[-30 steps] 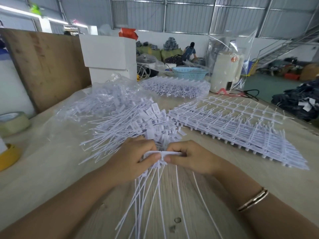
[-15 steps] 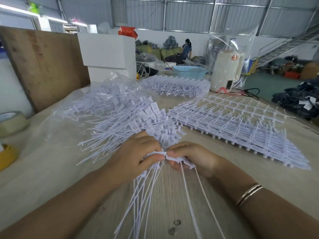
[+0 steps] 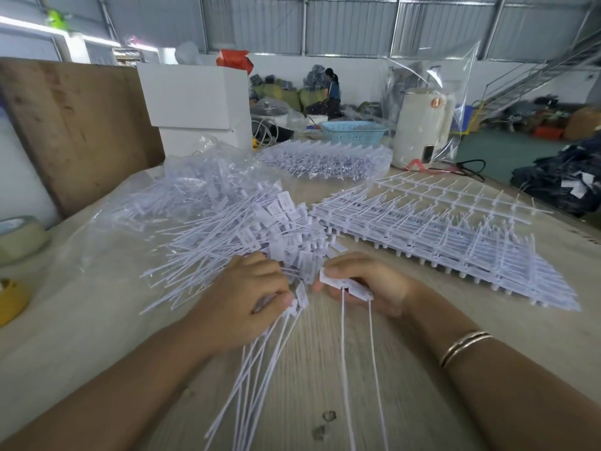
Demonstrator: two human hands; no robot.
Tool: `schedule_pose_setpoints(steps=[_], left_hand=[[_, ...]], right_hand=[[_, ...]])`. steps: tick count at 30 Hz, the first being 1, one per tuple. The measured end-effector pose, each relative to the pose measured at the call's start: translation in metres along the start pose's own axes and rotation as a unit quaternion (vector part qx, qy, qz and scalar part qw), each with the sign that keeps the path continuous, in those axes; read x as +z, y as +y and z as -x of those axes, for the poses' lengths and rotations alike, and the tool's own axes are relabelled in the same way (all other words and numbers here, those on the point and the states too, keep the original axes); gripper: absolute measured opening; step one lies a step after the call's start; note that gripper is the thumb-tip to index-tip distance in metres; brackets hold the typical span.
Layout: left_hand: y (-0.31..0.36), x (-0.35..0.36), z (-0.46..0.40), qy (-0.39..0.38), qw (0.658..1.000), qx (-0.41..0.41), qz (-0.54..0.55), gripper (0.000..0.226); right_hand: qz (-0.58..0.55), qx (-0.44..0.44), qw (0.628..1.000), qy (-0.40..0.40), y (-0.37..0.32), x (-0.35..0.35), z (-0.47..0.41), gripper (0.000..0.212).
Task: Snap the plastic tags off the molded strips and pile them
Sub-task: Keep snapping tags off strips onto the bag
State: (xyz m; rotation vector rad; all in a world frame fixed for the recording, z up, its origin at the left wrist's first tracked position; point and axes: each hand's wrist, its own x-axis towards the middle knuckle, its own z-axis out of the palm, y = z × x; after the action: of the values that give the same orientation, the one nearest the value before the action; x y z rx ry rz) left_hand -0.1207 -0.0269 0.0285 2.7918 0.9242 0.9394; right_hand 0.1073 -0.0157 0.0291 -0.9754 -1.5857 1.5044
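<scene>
Holding a bundle of loose white plastic tags (image 3: 260, 353), the left hand (image 3: 247, 301) curls shut; the right hand (image 3: 367, 284) pinches a short white molded strip piece (image 3: 344, 284) above the desk (image 3: 406, 402). Two tails dangle; a slack grip likely scatters tags short of the pile (image 3: 247, 236).

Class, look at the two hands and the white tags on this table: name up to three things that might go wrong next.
1. The left hand holds a thick bundle of snapped-off tags whose long tails fan out towards the table edge; a loose grip might let some slip off.
2. The right hand pinches a short strip piece with two tails hanging; twisting could perhaps tear a tail.
3. The loose pile lies close to the unsnapped molded strips; they may tangle.
</scene>
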Motion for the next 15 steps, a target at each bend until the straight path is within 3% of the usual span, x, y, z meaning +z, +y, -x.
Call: schedule_pose_setpoints(steps=[1,3,8,15], left_hand=[[-0.001,0.003,0.0,-0.013,0.999,-0.003,-0.035,0.035],[-0.004,0.004,0.0,0.0,0.997,-0.015,-0.071,0.034],[-0.005,0.004,-0.001,0.056,0.998,-0.036,-0.015,0.035],[-0.002,0.009,-0.005,0.043,0.997,-0.037,0.048,0.035]], right_hand=[[0.042,-0.012,0.999,-0.024,-0.001,0.002,0.001,0.023],[0.1,-0.021,0.993,-0.065,-0.003,0.007,0.001,0.029],[0.072,-0.011,0.988,-0.135,0.001,0.023,0.001,0.031],[0.108,-0.034,0.989,-0.098,0.004,0.034,-0.004,0.034]])
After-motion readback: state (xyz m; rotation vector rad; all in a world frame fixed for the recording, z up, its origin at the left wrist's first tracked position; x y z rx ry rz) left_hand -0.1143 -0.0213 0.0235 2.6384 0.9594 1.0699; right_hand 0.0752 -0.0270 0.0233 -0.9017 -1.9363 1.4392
